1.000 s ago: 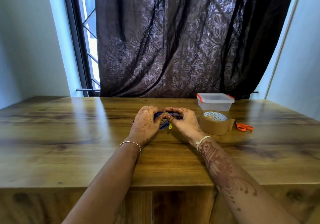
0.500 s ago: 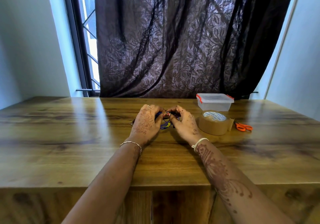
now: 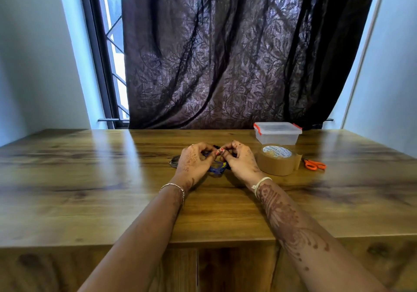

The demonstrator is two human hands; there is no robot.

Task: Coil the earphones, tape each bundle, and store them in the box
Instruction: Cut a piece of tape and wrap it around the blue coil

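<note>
Wooden table (image 3: 90, 190), dark curtain (image 3: 225, 55) behind. Centre frame: left hand (image 3: 194, 161) and right hand (image 3: 241, 161), fingers curled, fingertips meeting, both pinching blue earphones (image 3: 217, 169); loops hang below between palms, at tabletop. Cord likely light, limp, springy, so best pinched where strands cross or loops slip loose. Dark coil (image 3: 174, 162) just left of left hand. Tape roll (image 3: 276, 163), lidded box (image 3: 277, 134), scissors (image 3: 314, 164) right of centre.

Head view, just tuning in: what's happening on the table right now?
A person at the wooden table is working the blue earphones, with the left hand and right hand both pinching the cable. A dark coil of cable lies beside the left hand. The tape roll, orange scissors and lidded clear box sit to the right, untouched.
</note>
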